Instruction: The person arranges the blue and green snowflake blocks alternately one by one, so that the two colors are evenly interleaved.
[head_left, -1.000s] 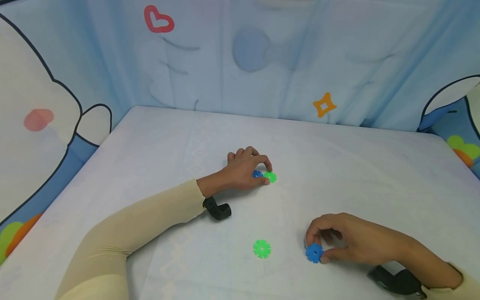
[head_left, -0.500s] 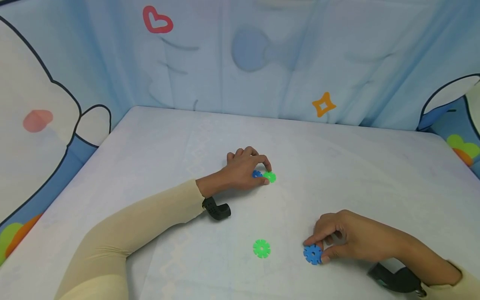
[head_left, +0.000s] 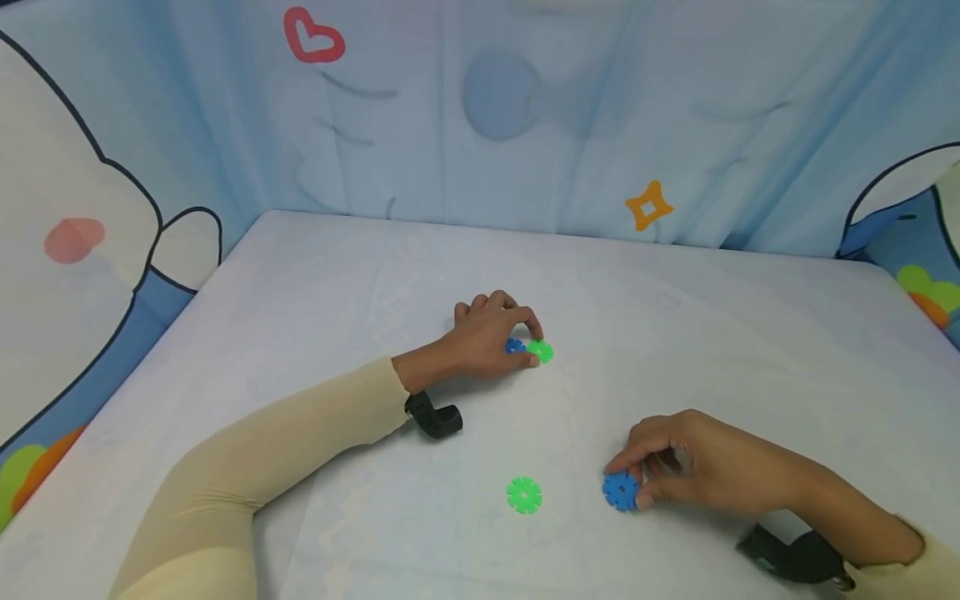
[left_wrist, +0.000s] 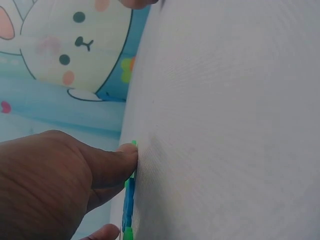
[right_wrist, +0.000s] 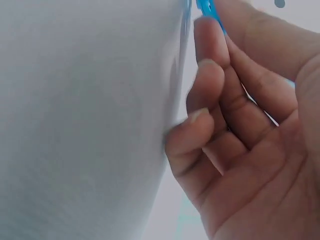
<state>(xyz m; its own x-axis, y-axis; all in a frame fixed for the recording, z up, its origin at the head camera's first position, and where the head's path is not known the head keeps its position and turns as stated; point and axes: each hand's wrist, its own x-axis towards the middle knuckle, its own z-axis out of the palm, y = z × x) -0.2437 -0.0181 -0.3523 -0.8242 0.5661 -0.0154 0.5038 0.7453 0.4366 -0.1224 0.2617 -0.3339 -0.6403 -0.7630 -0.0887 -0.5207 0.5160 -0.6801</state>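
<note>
Near blue notched disc [head_left: 621, 492]: pinched by the right hand [head_left: 697, 462]; contact with the white tabletop [head_left: 675, 333] cannot be determined.
Near green notched disc [head_left: 524, 495]: laid flat, apart from both hands.
Far green notched disc [head_left: 543, 351]: gripped at its edge by the left hand [head_left: 487, 337].
Far blue notched disc [head_left: 514, 345]: partly covered by that hand.
Printed curtain [head_left: 555, 108]: hung behind.

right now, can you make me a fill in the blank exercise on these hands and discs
The right hand pinches a notched disc between finger and ____.
In the head view, the left hand pinches a green disc next to a ____ one.
The lone disc, touched by neither hand, is ____.
Missing words: thumb; blue; green.
</note>
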